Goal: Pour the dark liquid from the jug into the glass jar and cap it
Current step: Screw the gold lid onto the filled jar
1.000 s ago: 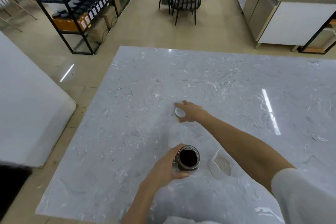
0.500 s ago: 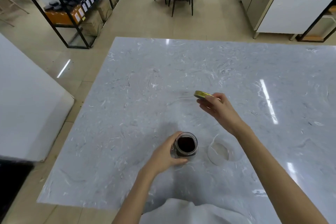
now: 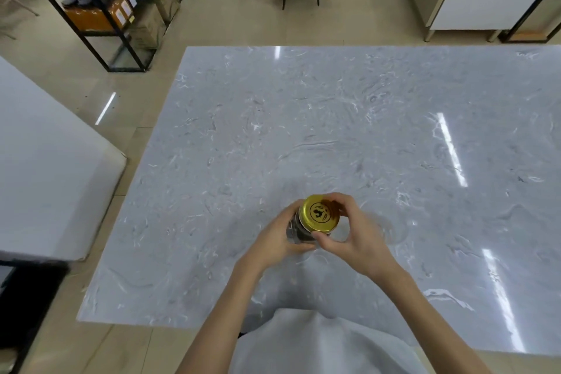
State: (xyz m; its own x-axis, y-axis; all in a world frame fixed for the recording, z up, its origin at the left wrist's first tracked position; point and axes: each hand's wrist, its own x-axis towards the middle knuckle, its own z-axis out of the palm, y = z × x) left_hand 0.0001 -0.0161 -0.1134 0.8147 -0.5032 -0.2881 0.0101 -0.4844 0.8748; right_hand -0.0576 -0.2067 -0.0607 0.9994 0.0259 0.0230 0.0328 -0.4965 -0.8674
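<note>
Hands grip dark-filled glass jar (image 3: pixel 299 231), gold lid (image 3: pixel 318 213) on.

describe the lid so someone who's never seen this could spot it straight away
Start at the big grey marble table and look at its near edge, where the two hands meet. The left hand grips a small glass jar of dark liquid, and the right hand holds the lid on top of it. It is round and shiny gold with a black emblem in the middle, the only gold thing on the table.
</note>
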